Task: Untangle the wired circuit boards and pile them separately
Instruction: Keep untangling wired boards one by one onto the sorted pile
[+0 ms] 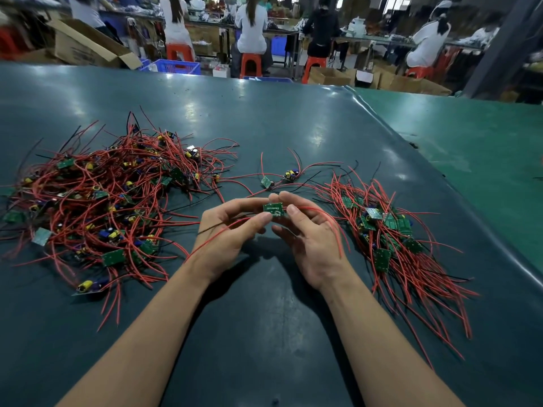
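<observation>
Head view: both hands, left (pixel 232 227) and right (pixel 305 230), pinch a small flat green board (pixel 273 209); its white print's unreadable, thin red wires (pixel 323 218) trailing.

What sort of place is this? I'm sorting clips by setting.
Likely an electronics assembly workshop: a tangled heap of wired circuit boards on a green work table, and seated workers at benches behind.

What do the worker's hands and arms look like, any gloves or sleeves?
Both are bare. The left hand and right hand wear no gloves, and no rings, watch or wristbands show. Both forearms are uncovered up to the picture's lower edge, so no sleeve is in view. The fingernails are short and unpainted.
</observation>
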The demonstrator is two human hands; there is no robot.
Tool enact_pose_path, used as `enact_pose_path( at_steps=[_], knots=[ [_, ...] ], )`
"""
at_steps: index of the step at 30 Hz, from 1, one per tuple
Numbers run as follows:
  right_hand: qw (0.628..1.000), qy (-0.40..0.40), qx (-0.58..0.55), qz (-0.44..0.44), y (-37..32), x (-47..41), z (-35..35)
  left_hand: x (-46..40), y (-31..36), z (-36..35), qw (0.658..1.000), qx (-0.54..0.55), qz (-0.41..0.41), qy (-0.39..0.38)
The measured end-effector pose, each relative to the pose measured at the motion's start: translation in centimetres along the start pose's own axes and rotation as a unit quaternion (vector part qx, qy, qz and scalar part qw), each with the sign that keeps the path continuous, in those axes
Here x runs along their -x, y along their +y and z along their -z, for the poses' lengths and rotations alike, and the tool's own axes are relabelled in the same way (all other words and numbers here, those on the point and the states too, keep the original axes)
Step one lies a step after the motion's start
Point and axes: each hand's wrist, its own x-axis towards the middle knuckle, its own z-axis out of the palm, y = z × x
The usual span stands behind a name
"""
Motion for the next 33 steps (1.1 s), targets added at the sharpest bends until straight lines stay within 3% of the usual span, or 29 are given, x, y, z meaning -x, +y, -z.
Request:
enact_pose_path(
  at_steps=[5,14,18,24,28,31,33],
  knots=[
    [0.996,0.075,-0.042,-0.025,0.3,-0.2,-0.2,0.2,-0.1,-0.2,1.000,-0.006,-0.016,0.001],
    [0.983,0.113,0.140,0.028,0.3,0.0,0.3,0.3,-0.1,0.2,0.999,-0.031,0.028,-0.017],
    [0.978,0.181,0.092,0.051,-0.3,-0.5,0.8,0.1,0.0,0.2,0.998,-0.022,0.047,-0.024],
    [0.983,0.176,-0.050,0.010,-0.8,-0.8,1.2,0.1,0.1,0.5,0.998,0.006,0.054,-0.033],
    [0.982,0.185,-0.019,0.032,-0.8,-1.1,1.7,0.4,0.1,0.4,0.995,-0.017,0.058,-0.075],
    [0.977,0.203,0.034,0.061,-0.7,-1.1,1.8,0.3,0.0,0.5,0.996,-0.017,0.057,-0.066],
    [0.976,0.206,0.002,0.066,-1.0,-1.0,1.9,0.1,0.0,0.6,0.997,-0.011,0.057,-0.055]
  ],
)
